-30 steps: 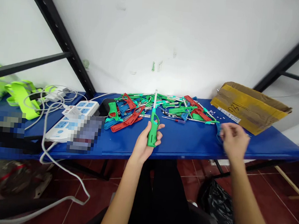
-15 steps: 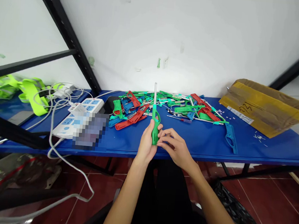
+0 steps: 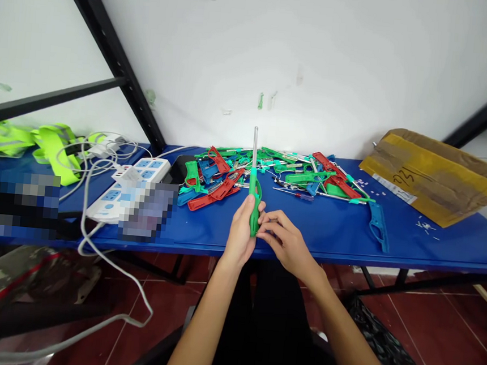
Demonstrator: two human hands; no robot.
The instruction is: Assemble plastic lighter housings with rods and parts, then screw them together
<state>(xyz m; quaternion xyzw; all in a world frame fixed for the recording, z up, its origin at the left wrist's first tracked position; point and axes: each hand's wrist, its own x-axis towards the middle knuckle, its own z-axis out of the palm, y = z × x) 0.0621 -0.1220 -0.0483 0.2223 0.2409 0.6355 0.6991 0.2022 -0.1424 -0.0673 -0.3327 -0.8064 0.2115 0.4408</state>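
Note:
A green stick lighter (image 3: 254, 220) with a long metal tube stands nearly upright in my left hand (image 3: 241, 230), whose fingers are wrapped round its handle. My right hand (image 3: 285, 240) is closed in a pinch against the handle's lower right edge. Whatever lies between those fingertips is too small to make out. Behind the hands spreads a heap of lighter parts: red handle shells (image 3: 215, 197), green shells (image 3: 307, 177) and metal tubes. A thin screwdriver (image 3: 297, 194) lies in front of the heap. To the right rests a blue handle shell (image 3: 376, 225).
On the blue table (image 3: 328, 232), a white power strip (image 3: 112, 196) with cables stands at left, beside a dark phone (image 3: 180, 168). Neon yellow straps (image 3: 54, 149) lie farther left. A taped cardboard box (image 3: 435, 179) sits at right, with small white bits (image 3: 425, 225) near it.
The lighter has turned slightly in my left hand, showing its handle more edge-on. My right fingertips stay at its lower end. The whole view has shifted a little.

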